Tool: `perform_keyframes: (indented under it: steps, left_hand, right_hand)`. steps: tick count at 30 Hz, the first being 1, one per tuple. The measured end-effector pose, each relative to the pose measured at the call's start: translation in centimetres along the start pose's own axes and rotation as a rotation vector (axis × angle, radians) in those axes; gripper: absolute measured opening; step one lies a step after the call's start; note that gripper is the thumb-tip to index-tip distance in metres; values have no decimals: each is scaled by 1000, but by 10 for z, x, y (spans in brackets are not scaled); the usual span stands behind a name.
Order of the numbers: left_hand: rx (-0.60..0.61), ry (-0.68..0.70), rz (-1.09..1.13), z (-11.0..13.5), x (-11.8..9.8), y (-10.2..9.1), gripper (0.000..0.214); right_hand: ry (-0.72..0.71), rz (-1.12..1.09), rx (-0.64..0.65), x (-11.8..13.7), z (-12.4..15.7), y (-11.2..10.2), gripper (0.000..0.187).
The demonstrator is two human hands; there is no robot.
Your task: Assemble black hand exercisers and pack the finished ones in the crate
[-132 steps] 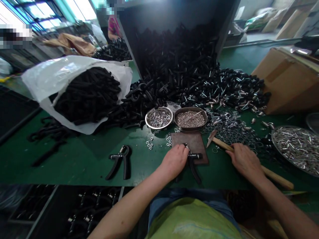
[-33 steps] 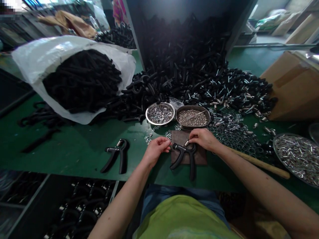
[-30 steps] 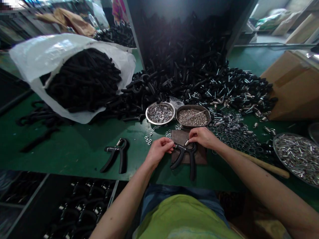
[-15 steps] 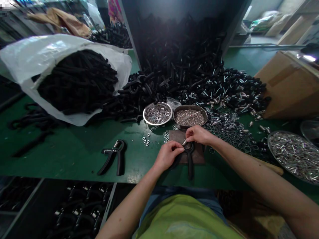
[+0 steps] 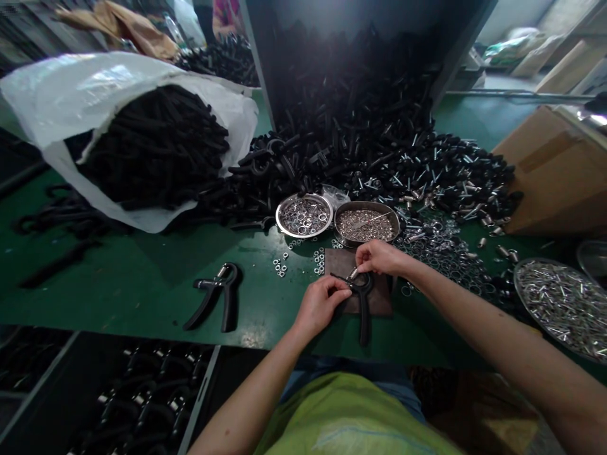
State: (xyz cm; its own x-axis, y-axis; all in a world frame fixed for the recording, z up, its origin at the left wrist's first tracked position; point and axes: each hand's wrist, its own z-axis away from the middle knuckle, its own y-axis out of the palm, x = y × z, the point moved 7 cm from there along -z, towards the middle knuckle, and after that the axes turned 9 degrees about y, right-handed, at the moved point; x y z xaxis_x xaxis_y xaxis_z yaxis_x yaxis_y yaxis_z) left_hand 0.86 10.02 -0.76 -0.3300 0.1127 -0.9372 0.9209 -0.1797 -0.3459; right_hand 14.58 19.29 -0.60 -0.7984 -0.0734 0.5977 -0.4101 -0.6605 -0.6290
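Note:
A black hand gripper [image 5: 363,303] lies on a small brown pad [image 5: 377,302] on the green table [image 5: 142,284]. My left hand [image 5: 322,303] is closed in a pinch at the gripper's upper left handle. My right hand [image 5: 379,258] pinches the metal spring end at the gripper's top. A second finished black hand gripper [image 5: 215,303] lies apart to the left.
Two metal dishes, one of rings [image 5: 304,215] and one of small parts [image 5: 366,224], stand behind the pad. A heap of black handles [image 5: 351,126], a white bag of handles [image 5: 142,145], a cardboard box [image 5: 554,170], a tray of pins [image 5: 564,303] and loose washers [image 5: 279,265] surround them.
My right hand has let go of the hammer and come to the gripper's spring. My left hand has shifted from beside the pad onto the gripper's handle.

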Motion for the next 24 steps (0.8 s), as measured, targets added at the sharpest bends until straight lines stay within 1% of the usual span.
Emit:
perform_keyframes:
  steps: [2, 3, 6, 8, 11, 13, 14, 15, 16, 17, 18, 20, 21, 23, 24]
  left_hand:
    - [-6, 2, 6, 2, 0, -1, 9]
    - [-8, 7, 3, 3, -1, -2, 9]
    - [-17, 43, -37, 6, -4, -5, 10]
    - [-47, 98, -101, 8, -8, -7, 8]
    - [-111, 213, -241, 10, -17, -8, 5]
    - [-121, 276, -319, 11, -20, -5, 4]
    - [-115, 299, -341, 11, -21, -3, 5]
    - [-107, 315, -358, 11, -21, 0, 5]
    - [-101, 325, -371, 11, -21, 1, 6]
    - [-97, 331, -380, 11, -20, 3, 6]
    - [-95, 334, -387, 11, -19, 3, 7]
    - [-89, 335, -398, 11, -18, 4, 7]
    - [-85, 333, -401, 10, -18, 4, 7]
    - [-80, 326, -403, 10, -18, 5, 6]
    - [-79, 323, -403, 10, -18, 5, 6]
  right_hand:
    - [-42, 85, -48, 8, 0, -11, 12]
    - [-60, 134, -100, 13, -2, -19, 12]
    - [-54, 278, -332, 20, -12, -48, 9]
    - [-5, 352, -459, 19, -21, -62, 15]
    - [49, 435, -558, 20, -27, -73, 21]
    - [61, 472, -605, 25, -19, -78, 21]
    - [53, 468, -642, 29, -10, -80, 20]
    - [30, 432, -682, 34, 1, -82, 19]
    - [-5, 344, -717, 38, 15, -82, 18]
    - [-53, 201, -733, 41, 31, -80, 17]
    - [-103, 17, -721, 42, 45, -75, 17]
    - [-170, -376, -615, 36, 68, -54, 16]
    - [-175, -510, -559, 32, 76, -40, 15]
    - [-170, -667, -505, 21, 87, -13, 17]
    - [-166, -707, -507, 16, 90, -3, 18]
